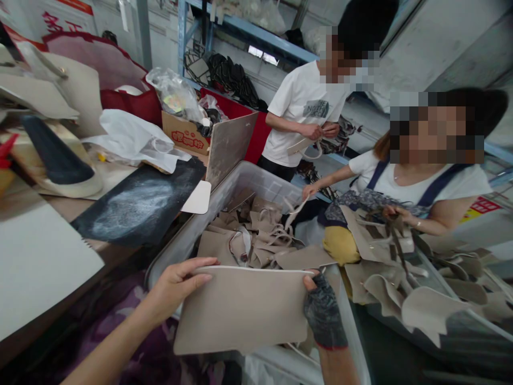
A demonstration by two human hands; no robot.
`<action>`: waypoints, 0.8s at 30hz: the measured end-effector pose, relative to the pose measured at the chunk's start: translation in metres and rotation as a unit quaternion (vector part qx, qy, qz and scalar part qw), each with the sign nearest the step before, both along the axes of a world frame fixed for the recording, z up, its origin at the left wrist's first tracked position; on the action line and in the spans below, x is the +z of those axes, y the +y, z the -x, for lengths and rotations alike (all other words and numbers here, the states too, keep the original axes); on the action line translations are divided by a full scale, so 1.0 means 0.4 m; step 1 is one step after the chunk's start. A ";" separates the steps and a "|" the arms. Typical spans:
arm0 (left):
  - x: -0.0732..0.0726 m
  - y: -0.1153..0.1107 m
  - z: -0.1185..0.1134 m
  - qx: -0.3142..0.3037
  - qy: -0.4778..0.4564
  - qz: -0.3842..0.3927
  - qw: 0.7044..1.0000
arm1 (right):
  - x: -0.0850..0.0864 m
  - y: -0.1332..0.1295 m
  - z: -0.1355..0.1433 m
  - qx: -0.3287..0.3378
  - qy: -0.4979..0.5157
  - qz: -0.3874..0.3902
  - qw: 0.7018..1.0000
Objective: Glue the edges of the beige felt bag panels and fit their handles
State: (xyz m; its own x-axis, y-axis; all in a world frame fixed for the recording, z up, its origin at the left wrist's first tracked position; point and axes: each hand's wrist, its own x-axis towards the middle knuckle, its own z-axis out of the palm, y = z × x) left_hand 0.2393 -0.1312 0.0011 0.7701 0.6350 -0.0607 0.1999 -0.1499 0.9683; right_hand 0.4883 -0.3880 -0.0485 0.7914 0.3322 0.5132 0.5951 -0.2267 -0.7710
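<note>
A flat beige leather-like panel (244,307) with a pale top edge is held up between my two hands. My bare left hand (182,280) grips its upper left corner, thumb and fingers closed on the edge. At the upper right corner, my right hand (323,305) pinches the panel; it wears a dark grey fingerless glove. Just beyond and below is a translucent plastic bin (262,176), holding a heap of similar beige pieces (264,230), some with straps. The panel hides the near part of the bin.
At left, a worktable carries a black board (140,200) dusted white, a dark-handled tool (56,152) and a white sheet (36,256). A cardboard box (186,133) stands behind. Two people are across the bin; one handles beige pieces (368,235), the other a strap piece (302,145).
</note>
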 end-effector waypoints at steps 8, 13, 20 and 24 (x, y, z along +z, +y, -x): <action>0.008 -0.002 -0.005 -0.002 0.032 0.054 0.998 | 0.022 -0.016 0.016 0.034 -0.007 0.053 0.998; 0.000 -0.004 -0.002 0.015 0.054 0.088 0.995 | 0.031 -0.012 0.007 0.030 0.060 0.070 0.995; 0.024 0.005 -0.012 -0.042 0.079 0.078 0.993 | 0.069 0.055 0.092 0.241 -0.070 0.223 0.942; 0.031 0.010 -0.014 -0.057 0.075 0.072 0.993 | 0.070 0.168 0.189 0.294 -0.206 0.180 0.916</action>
